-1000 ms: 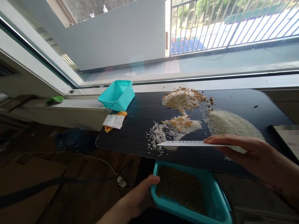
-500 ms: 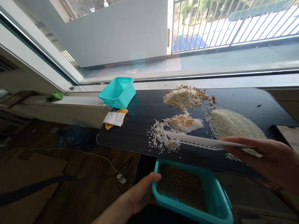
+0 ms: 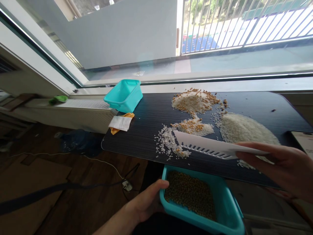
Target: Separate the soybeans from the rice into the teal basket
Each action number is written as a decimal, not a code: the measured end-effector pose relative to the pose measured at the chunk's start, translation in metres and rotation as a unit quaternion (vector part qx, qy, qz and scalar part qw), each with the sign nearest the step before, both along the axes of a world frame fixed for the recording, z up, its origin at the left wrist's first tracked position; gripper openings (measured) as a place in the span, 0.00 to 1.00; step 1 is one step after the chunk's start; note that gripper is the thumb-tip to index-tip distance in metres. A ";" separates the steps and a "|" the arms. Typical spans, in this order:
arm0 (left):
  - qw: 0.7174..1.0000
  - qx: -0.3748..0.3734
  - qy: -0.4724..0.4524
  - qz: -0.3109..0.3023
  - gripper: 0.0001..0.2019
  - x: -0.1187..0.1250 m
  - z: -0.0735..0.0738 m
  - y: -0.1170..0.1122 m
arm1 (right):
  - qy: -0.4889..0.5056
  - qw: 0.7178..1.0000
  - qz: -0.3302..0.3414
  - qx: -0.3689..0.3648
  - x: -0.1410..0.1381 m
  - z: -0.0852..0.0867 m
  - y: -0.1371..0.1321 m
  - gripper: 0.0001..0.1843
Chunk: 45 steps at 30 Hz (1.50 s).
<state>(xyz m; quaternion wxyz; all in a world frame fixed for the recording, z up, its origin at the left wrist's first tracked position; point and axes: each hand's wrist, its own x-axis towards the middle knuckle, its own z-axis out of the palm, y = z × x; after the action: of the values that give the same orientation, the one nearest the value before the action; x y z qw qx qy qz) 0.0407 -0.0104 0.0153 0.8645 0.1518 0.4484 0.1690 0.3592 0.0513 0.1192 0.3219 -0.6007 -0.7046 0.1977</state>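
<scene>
My left hand (image 3: pixel 149 199) grips the left rim of a turquoise plastic bin (image 3: pixel 198 220), held below the table's front edge. Brownish-green beans (image 3: pixel 189 192) cover its bottom. My right hand (image 3: pixel 276 163) is closed on a flat white slotted scraper (image 3: pixel 207 143), tilted so its slotted edge faces down toward the table. At the scraper's left end lies a thin scatter of white rice grains (image 3: pixel 167 140) with a few yellow beans. Just behind it sits a small mixed pile of rice and yellow beans (image 3: pixel 195 127).
On the dark table (image 3: pixel 146 130), a larger mixed pile (image 3: pixel 194 101) lies farther back and a white rice pile (image 3: pixel 246 129) to the right. A second turquoise bin (image 3: pixel 124 94), a folded white tissue (image 3: pixel 120 123) on orange cloth and a phone (image 3: pixel 302 140) lie near the edges. A window stands behind.
The scraper has turned in my right hand, so more of its flat face and slots show. My left hand and the bin have barely moved.
</scene>
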 end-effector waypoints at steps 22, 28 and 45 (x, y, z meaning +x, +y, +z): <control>1.000 0.009 0.018 -0.001 0.30 -0.004 0.003 0.003 | 0.025 0.996 0.078 -0.033 0.002 -0.008 -0.010 0.11; 1.000 0.010 0.016 -0.004 0.30 -0.005 0.003 0.003 | 0.017 0.998 0.063 -0.026 0.000 -0.005 -0.008 0.14; 1.000 0.014 0.007 0.004 0.28 -0.008 0.004 0.003 | 0.005 0.996 0.083 -0.041 0.009 -0.014 -0.018 0.09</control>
<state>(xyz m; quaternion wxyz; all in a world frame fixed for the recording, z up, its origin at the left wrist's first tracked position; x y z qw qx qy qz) 0.0325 -0.0078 0.0192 0.8583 0.1629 0.4529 0.1778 0.3683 0.0336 0.1054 0.2834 -0.5518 -0.7415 0.2556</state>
